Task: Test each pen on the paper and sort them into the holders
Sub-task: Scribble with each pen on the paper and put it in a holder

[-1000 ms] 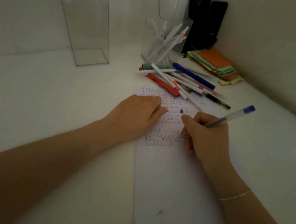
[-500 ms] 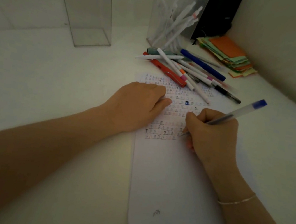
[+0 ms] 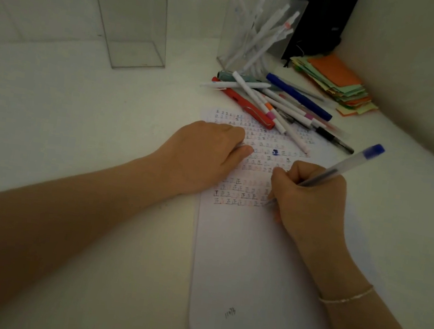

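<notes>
I have my right hand [image 3: 313, 202] curled round a clear pen with a blue cap [image 3: 348, 167], its tip down on the paper [image 3: 252, 265] at the right end of the last written row of test marks. The pen's long axis runs from that tip up and away to the right, so the capped end points toward the right edge of the tabletop [image 3: 64, 116] — not toward either holder.

My left hand [image 3: 206, 154] lies on the paper's left part, fingers loosely bent and holding nothing that I can make out, pinning the sheet in place. The paper itself runs lengthwise from the near edge of the tabletop toward the far right corner, its lower half still blank.

Beyond the sheet's far end lies the pile of untested pens [image 3: 273, 102], some of them overlapping the top of the paper. Behind the pile stands the clear holder with white pens in it [image 3: 258, 31], and well to its left the empty clear holder [image 3: 136, 15].

I judge the sorting move turns on this: both holders lie straight ahead toward the far edge, the filled one almost directly past my right hand, the empty one across to the left. The right hand already grips the pen, so it is the nearer one — but the pen must swing upright before it drops in.
</notes>
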